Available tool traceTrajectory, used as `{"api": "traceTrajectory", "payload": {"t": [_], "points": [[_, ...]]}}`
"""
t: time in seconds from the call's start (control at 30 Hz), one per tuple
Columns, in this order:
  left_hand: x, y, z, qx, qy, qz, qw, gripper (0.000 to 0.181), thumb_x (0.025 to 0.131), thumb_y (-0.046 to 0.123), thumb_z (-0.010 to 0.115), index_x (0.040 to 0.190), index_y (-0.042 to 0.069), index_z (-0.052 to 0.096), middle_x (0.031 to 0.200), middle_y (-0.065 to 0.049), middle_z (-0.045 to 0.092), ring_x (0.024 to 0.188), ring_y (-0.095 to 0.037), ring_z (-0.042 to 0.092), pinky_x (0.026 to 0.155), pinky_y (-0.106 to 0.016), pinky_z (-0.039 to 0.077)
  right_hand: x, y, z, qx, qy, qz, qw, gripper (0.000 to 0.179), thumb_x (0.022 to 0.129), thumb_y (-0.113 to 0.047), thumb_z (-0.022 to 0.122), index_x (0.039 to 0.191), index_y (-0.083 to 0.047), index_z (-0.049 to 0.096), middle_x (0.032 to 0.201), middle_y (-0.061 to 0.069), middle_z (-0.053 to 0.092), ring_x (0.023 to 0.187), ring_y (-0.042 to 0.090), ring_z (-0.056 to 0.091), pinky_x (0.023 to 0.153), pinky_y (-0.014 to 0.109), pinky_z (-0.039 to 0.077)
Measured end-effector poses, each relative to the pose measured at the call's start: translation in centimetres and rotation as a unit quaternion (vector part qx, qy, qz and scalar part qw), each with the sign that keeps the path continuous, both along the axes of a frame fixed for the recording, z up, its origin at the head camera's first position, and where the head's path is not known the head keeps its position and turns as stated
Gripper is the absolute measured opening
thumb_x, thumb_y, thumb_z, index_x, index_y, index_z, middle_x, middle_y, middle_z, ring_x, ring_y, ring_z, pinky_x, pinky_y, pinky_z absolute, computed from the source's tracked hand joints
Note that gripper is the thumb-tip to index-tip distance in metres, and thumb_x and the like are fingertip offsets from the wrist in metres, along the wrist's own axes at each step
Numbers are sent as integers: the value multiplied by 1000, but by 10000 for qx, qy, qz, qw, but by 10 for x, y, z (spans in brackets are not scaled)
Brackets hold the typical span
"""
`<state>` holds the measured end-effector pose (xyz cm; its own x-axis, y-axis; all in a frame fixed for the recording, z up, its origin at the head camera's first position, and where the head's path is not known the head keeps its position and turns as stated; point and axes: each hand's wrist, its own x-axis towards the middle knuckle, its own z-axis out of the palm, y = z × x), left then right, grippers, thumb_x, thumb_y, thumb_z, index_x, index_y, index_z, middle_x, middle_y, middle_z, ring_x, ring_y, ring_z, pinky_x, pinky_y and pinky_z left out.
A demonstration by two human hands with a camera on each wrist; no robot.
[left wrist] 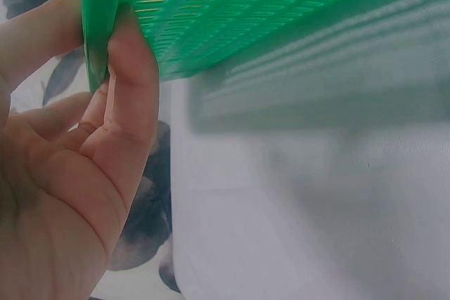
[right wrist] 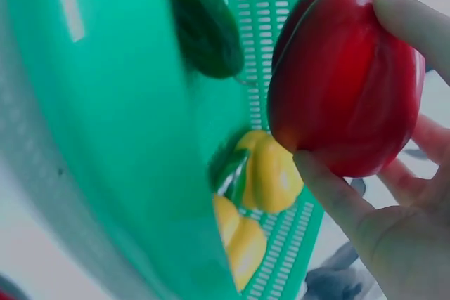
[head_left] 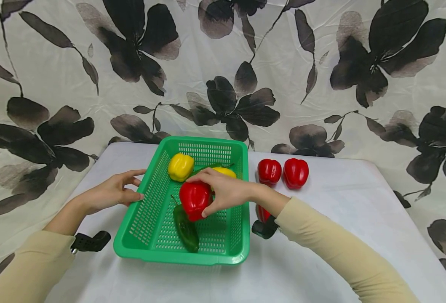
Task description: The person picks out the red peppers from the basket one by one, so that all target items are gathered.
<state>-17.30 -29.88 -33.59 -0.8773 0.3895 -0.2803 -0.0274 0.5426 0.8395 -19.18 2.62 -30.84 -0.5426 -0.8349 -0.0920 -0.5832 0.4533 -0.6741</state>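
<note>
My right hand (head_left: 228,188) holds a red bell pepper (head_left: 195,198) between thumb and fingers, over the inside of a green plastic basket (head_left: 181,259). The right wrist view has this red bell pepper (right wrist: 344,82) close up, above the perforated floor. With thumb and fingers on either side, my left hand (head_left: 110,191) pinches the basket's left rim (left wrist: 98,40). Inside the basket, a dark green pepper (head_left: 186,229) lies toward the near end. Toward the far end are a yellow bell pepper (head_left: 181,167), a second yellow pepper (head_left: 226,171) partly hidden by my hand, and a thin green chili (head_left: 206,168).
Two red bell peppers (head_left: 269,171) (head_left: 296,173) stand on the white table (head_left: 313,235) right of the basket. Another red pepper (head_left: 262,213) is mostly hidden under my right forearm. A floral cloth (head_left: 223,50) hangs behind the table.
</note>
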Motion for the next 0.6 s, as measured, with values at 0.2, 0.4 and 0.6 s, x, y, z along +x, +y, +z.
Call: {"api": "traceTrajectory", "payload": {"t": [0.2,0.4,0.6], "points": [[0,0,0,30,-10,2,10000,83,86,19,64,147,4,10,120,-26,42,82,-26,63,73,-37,55,-2,16,3,-188,-135,-218,9995,77,70,-16,79,136,-19,39,133,3,36,118,16,39,82,23,50],[-1,-1,-1,54,-28,9,10000,83,86,20,64,147,4,11,120,-26,42,82,-26,63,73,-36,55,-4,32,6,-382,-254,-393,9982,81,68,-13,79,137,-20,37,134,3,33,120,18,37,82,26,51],[-1,-1,-1,180,-50,-21,9998,83,85,19,65,147,5,12,119,-25,42,81,-26,63,72,-36,55,-8,48,6,-633,-310,-631,9955,84,66,-12,80,137,-22,37,134,3,33,120,20,38,84,33,52]]}}
